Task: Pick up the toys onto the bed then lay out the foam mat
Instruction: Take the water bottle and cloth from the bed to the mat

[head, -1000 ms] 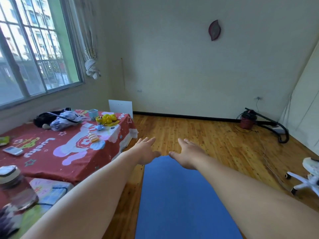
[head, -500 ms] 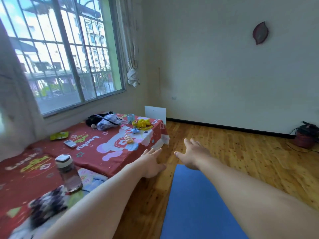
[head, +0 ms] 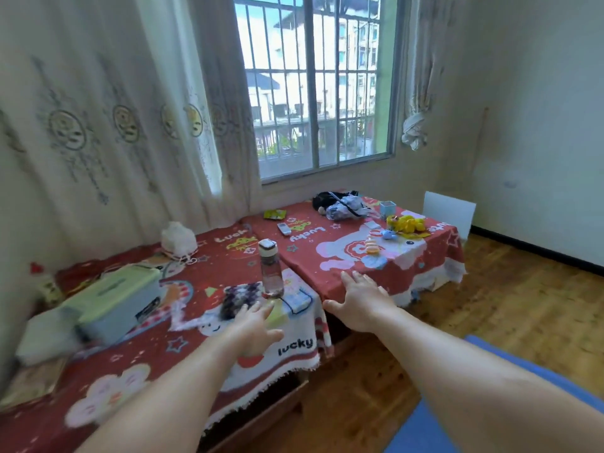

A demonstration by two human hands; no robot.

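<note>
Head view: both arms reach forward over the bed [head: 327, 276], which has a red cartoon cover. Left hand [head: 253, 325] is spread, palm down, empty, over the near section by a dark knitted item [head: 240, 297] and a clear water bottle [head: 270, 273]. Right hand [head: 361, 304] is also spread flat and empty, at the edge of the far section; touching the cover or just above it, can't tell.

Toys sit on the far section: yellow toy pile [head: 407, 223], small blue toy [head: 389, 235], stacked ring toy [head: 371, 247]. No toys visible on the wood floor [head: 510, 308], so the pickup part looks done.

Blue foam mat [head: 568, 380] lies on the floor at lower right, partly hidden behind the right forearm and cut off by the frame edge; can't tell how much is unrolled.

Handling guess: the foam is light, soft and bendy, not fragile, and may want to curl back. Best held by an end edge or two corners, one hand each, then pulled flat and pressed down. It probably slides easily on smooth wood.

A green box [head: 121, 295] sits at left on the bed.
</note>
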